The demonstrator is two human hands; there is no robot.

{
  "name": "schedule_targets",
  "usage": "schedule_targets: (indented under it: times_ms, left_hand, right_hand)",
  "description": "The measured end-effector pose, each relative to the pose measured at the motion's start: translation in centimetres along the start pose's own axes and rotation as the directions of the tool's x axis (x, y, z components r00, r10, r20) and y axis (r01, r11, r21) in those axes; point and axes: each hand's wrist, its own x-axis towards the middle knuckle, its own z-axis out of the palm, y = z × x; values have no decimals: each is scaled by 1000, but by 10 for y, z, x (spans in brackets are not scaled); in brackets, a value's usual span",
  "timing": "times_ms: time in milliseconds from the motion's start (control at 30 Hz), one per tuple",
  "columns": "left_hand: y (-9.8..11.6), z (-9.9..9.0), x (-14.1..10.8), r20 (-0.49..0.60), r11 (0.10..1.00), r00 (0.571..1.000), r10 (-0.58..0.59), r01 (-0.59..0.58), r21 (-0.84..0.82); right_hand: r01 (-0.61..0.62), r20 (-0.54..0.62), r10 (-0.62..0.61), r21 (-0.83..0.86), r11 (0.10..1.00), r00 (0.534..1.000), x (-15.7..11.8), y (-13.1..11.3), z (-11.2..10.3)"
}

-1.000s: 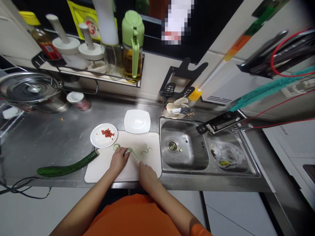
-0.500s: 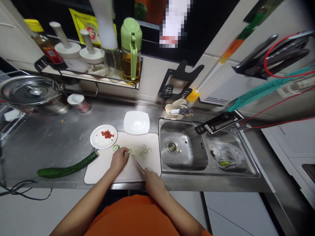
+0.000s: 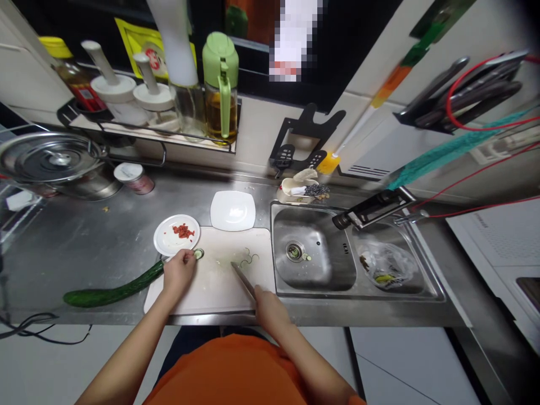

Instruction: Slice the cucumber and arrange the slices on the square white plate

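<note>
My left hand (image 3: 179,273) is at the upper left of the white cutting board (image 3: 206,295). Its fingers are pinched at the edge of some round cucumber slices (image 3: 198,254), partly covering them. My right hand (image 3: 270,308) grips a knife (image 3: 243,279), whose blade points up and left across the board. Near the knife tip lie thin curved strips of cucumber peel (image 3: 250,259). A long piece of cucumber (image 3: 113,295) with a cut end lies to the left, that end beside my left hand and the board's edge.
Behind the board stand a round plate with chopped red bits (image 3: 162,236) and a white square plate (image 3: 232,211). On the right is a double sink (image 3: 333,275) with a plastic bag (image 3: 394,264) in it. A pot (image 3: 97,185) stands far left, below a condiment rack (image 3: 169,135).
My left hand has moved left from the middle of the board to the cucumber slices, and the slice by its fingers there is gone. The knife has turned slightly and shifted right.
</note>
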Motion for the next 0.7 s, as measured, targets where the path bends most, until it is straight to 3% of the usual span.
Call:
schedule_targets:
  times_ms: [433, 700]
  left_hand:
    - [-3, 3, -2, -20, 991, 994, 110, -108, 78]
    - [-12, 5, -4, -68, 987, 987, 144, -139, 80]
  right_hand:
    - [-196, -104, 203, 69, 978, 974, 17, 43, -24]
    - [-104, -99, 113, 97, 990, 989, 20, 19, -15]
